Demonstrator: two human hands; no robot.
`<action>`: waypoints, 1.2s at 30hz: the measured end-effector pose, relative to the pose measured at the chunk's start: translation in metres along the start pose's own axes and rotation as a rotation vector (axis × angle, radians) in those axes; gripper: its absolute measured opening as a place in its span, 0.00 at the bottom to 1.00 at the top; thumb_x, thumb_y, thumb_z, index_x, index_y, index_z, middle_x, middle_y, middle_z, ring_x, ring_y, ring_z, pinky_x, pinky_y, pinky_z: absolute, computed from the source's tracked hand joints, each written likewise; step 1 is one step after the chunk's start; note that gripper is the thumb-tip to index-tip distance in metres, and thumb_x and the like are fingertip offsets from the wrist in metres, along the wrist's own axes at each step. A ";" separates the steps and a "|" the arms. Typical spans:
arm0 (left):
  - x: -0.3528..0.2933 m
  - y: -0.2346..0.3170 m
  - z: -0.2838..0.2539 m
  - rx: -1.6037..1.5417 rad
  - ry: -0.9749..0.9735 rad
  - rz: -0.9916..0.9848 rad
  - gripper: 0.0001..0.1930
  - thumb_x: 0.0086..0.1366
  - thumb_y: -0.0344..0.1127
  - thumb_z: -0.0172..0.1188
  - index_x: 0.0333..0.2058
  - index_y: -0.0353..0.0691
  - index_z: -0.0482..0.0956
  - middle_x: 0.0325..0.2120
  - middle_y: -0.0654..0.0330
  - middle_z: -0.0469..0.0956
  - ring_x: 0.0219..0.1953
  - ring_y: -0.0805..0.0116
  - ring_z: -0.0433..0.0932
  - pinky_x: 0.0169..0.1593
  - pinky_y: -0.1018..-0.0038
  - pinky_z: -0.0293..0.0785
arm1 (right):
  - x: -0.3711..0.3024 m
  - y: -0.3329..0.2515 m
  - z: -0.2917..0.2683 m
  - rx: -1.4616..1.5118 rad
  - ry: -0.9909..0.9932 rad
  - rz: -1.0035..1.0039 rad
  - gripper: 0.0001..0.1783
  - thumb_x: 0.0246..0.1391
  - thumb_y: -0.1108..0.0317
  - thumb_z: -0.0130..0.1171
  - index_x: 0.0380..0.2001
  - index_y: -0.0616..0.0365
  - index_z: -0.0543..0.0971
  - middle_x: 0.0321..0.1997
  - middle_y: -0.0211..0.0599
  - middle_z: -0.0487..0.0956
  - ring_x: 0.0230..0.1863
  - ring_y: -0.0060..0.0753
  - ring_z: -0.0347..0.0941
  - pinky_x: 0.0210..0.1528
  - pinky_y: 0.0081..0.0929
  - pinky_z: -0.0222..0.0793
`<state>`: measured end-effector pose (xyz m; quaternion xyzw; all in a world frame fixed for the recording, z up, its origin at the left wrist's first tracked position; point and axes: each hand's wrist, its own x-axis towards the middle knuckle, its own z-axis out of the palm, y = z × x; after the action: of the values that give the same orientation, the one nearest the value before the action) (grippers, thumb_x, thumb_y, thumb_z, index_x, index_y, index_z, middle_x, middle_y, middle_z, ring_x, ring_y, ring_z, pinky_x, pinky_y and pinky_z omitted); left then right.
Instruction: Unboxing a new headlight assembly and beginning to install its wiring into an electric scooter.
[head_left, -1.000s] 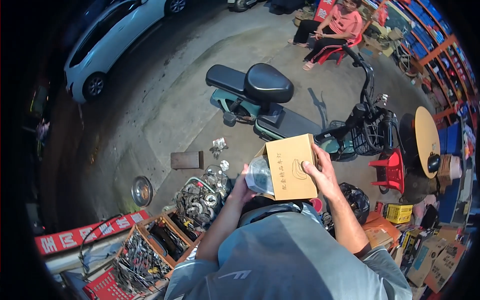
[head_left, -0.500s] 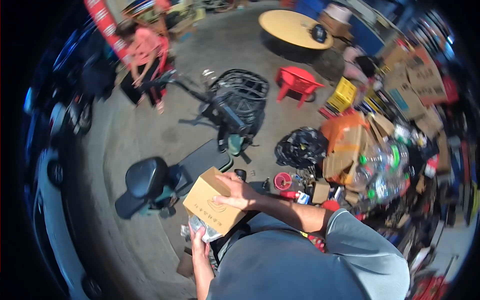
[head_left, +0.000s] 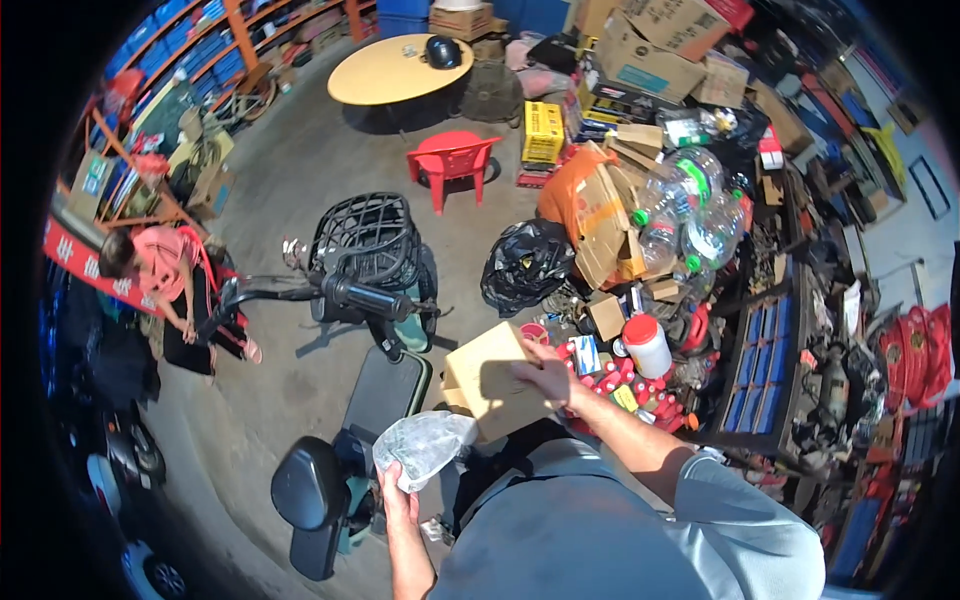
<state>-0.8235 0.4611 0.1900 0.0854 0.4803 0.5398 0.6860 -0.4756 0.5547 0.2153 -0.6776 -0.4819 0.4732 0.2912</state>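
Note:
My right hand (head_left: 550, 378) grips a tan cardboard box (head_left: 488, 372) by its right side, fingers on its top and thumb across the face. The box is tilted, and its left end looks open, with flaps showing. Just below that end, my left hand (head_left: 398, 498) pinches a clear plastic bag (head_left: 425, 447) at its lower left edge. Something greyish lies inside the bag, too unclear to name. Bag and box nearly meet at the box's lower left corner. Beyond them stands an electric scooter with a black seat (head_left: 312, 480) and a front basket (head_left: 365, 240).
A person in a pink top (head_left: 165, 265) sits at the left. Ahead are a red plastic chair (head_left: 452, 165) and a round yellow table (head_left: 385, 78). A black rubbish bag (head_left: 527, 265), plastic bottles (head_left: 715, 220), red-capped bottles (head_left: 640, 395) and a parts rack (head_left: 765, 365) crowd the right.
The view has swung right. The plastic bag, earlier mostly hidden beneath the box, now shows fully in my left hand beside the box's open end. My right hand still holds the box.

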 end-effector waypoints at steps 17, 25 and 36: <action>0.051 -0.035 0.130 -0.050 -0.174 -0.201 0.36 0.53 0.51 0.59 0.57 0.38 0.64 0.54 0.52 0.71 0.53 0.52 0.72 0.53 0.54 0.71 | 0.042 0.141 -0.164 1.375 0.270 0.220 0.30 0.58 0.45 0.49 0.56 0.55 0.69 0.53 0.37 0.74 0.54 0.39 0.69 0.56 0.38 0.64; 0.052 -0.043 0.182 -0.046 -0.141 -0.259 0.33 0.53 0.47 0.60 0.56 0.35 0.66 0.52 0.53 0.73 0.54 0.55 0.72 0.59 0.60 0.67 | 0.110 0.154 -0.218 1.502 0.396 -0.079 0.32 0.59 0.44 0.46 0.58 0.54 0.66 0.57 0.37 0.72 0.58 0.40 0.67 0.58 0.42 0.63; 0.048 -0.039 0.198 -0.077 -0.049 -0.203 0.32 0.54 0.45 0.60 0.55 0.35 0.66 0.52 0.52 0.73 0.54 0.57 0.72 0.60 0.61 0.66 | 0.254 0.078 -0.402 1.331 0.704 0.022 0.46 0.55 0.32 0.40 0.66 0.53 0.50 0.71 0.48 0.47 0.72 0.56 0.35 0.64 0.70 0.29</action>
<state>-0.6512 0.5641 0.2415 0.0227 0.4486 0.4833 0.7515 -0.0534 0.7867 0.2116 -0.4745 0.0339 0.4229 0.7713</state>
